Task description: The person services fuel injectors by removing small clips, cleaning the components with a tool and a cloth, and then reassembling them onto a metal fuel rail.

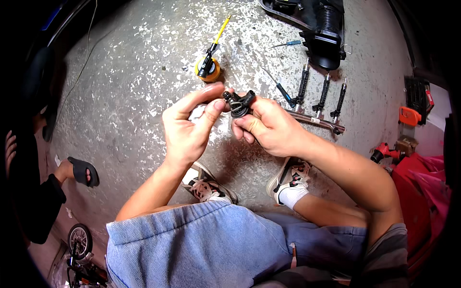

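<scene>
My right hand (269,126) is closed around a small black engine part (239,104), with a rounded, ringed body and a connector-like arm sticking out at its upper right. I cannot make out its exact kind. Thumb and forefinger of my left hand (189,122) pinch at the left end of this part; the exact contact is too small to see. Just beyond my hands stands a round yellow container (214,75) with a black top. A yellow-shafted tool with a black handle (209,57) lies across it. To the right, a metal rail (317,121) carries 3 black injector-like parts (325,91).
Near the rail lie a blue-handled pick (286,94) and a smaller blue-handled tool (292,43). A large black ribbed hose assembly (327,36) is at the far right. An orange case (409,116) and red cloth (418,192) lie right. Another person's sandalled foot (82,172) shows left.
</scene>
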A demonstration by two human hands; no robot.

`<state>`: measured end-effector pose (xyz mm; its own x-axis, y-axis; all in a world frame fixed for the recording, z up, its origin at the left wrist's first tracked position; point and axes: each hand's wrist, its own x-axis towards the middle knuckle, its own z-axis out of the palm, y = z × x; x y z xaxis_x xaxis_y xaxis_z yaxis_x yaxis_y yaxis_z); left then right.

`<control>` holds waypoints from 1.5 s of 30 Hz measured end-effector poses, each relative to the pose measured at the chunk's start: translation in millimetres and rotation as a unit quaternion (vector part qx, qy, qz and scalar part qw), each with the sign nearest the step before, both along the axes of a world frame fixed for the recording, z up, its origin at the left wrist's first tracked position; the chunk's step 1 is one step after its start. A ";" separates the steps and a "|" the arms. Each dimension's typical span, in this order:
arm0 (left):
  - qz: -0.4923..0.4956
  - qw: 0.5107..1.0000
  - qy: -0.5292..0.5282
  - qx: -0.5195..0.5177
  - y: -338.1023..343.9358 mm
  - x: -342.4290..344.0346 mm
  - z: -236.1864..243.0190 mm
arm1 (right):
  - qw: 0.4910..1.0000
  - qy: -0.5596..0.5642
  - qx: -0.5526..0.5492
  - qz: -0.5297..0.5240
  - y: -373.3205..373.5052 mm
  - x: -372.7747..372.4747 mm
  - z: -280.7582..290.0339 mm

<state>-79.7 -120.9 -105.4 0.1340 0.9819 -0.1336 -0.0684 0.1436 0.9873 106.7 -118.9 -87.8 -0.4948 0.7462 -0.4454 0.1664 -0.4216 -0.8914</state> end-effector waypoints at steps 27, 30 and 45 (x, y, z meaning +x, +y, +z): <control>-0.224 0.902 0.367 0.030 -5.8 123.7 -145.6 | 0.934 -0.328 -0.087 -0.110 -73.6 196.5 -13.4; -0.193 0.911 0.365 0.010 -10.7 127.4 -145.6 | 0.928 -0.366 -0.047 -0.057 -73.5 190.3 -17.1; -0.120 0.980 0.155 -0.043 -30.7 85.9 -155.7 | 0.860 -0.495 0.122 0.021 -48.8 169.0 -82.6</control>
<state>6.2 -151.6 -261.1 0.2994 0.9104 -0.2857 0.2790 0.2028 0.9386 275.6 -167.8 -170.4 0.0077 0.8680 -0.4965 0.9053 -0.2169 -0.3652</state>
